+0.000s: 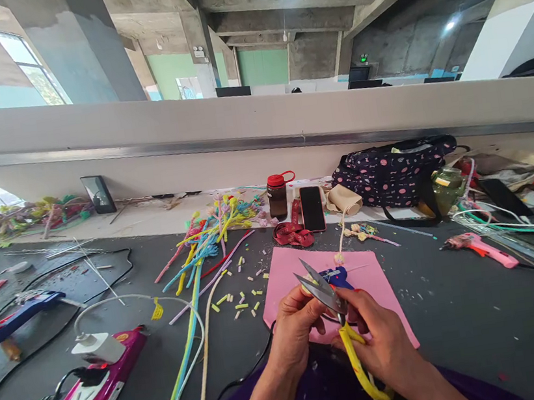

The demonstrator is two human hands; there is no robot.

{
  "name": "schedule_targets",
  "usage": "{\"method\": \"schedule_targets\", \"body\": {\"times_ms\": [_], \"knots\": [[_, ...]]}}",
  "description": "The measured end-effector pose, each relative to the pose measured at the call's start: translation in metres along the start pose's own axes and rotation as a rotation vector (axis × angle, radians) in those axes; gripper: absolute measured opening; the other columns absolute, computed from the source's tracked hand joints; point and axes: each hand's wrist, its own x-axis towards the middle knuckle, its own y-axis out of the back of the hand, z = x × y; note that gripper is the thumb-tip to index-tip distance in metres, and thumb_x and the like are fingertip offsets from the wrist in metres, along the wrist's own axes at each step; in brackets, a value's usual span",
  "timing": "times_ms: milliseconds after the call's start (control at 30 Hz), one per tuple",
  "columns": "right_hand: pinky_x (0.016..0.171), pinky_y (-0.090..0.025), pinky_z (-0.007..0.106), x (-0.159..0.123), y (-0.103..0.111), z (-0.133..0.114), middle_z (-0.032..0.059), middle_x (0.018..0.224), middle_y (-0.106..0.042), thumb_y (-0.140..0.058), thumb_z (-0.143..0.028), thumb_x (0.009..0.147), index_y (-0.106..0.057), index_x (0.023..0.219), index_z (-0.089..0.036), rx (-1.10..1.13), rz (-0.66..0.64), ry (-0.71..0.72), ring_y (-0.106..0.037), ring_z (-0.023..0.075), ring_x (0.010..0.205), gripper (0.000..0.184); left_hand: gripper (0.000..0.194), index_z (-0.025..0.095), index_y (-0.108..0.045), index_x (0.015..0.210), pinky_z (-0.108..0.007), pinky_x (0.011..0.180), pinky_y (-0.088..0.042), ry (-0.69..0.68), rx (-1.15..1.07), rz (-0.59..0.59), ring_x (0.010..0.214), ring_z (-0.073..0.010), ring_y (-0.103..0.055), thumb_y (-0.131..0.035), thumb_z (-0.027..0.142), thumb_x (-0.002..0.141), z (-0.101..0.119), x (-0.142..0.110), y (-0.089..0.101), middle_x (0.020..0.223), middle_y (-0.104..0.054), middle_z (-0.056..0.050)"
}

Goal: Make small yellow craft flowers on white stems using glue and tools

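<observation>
My right hand point(379, 326) is closed on yellow-handled scissors point(352, 346). Their blades are slightly apart and point up and to the left. Just left of them, my left hand point(296, 317) pinches something small, mostly hidden by its fingers and the blades. Both hands are over a pink sheet point(282, 277) on the dark table. A blue tool, probably a glue gun point(337, 277), lies on the sheet behind the blades, partly covered by my hands. At the sheet's far edge a pale cord point(343, 232) ends in a small knob. Cut yellow and lilac bits point(242, 306) are scattered to the left.
Coloured fuzzy stems point(212, 233) lie left of centre. A pink power strip point(106, 378) with cables is front left, a pink glue gun point(483, 250) at right. Along the back stand a bottle point(277, 200), a phone point(312, 208) and a patterned bag point(382, 178).
</observation>
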Motion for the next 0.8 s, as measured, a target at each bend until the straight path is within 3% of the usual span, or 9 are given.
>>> {"method": "schedule_targets", "body": {"times_ms": [367, 600, 800], "knots": [[0.066, -0.049, 0.027, -0.0006, -0.0009, 0.0006, 0.0031, 0.091, -0.056, -0.065, -0.026, 0.075, -0.044, 0.126, -0.024, 0.001, 0.011, 0.006, -0.056, 0.016, 0.071, 0.055, 0.01, 0.013, -0.066, 0.076, -0.016, 0.047, -0.037, 0.003, 0.0, 0.007, 0.058, -0.0089, -0.054, -0.068, 0.022, 0.072, 0.0012, 0.0003, -0.001, 0.065, -0.064, -0.002], [0.062, -0.048, 0.025, -0.0009, -0.0027, 0.0042, 0.0021, 0.091, -0.057, -0.063, -0.018, 0.074, -0.045, 0.125, -0.026, 0.021, 0.029, 0.021, -0.056, 0.0149, 0.07, 0.055, 0.009, 0.014, -0.066, 0.075, -0.016, 0.048, -0.038, 0.011, -0.008, 0.016, 0.059, -0.0092, -0.055, -0.068, 0.022, 0.072, 0.0026, 0.0002, -0.0005, 0.065, -0.064, -0.002], [0.058, -0.047, 0.023, 0.0002, 0.0005, -0.0027, 0.0005, 0.087, -0.058, -0.065, -0.016, 0.072, -0.046, 0.123, -0.026, 0.058, 0.01, -0.035, -0.055, 0.0132, 0.064, 0.056, 0.009, 0.014, -0.065, 0.075, -0.016, 0.047, -0.037, 0.008, -0.018, 0.016, 0.057, -0.009, -0.055, -0.068, 0.022, 0.073, 0.0035, 0.0002, -0.0005, 0.065, -0.064, -0.002]]}}
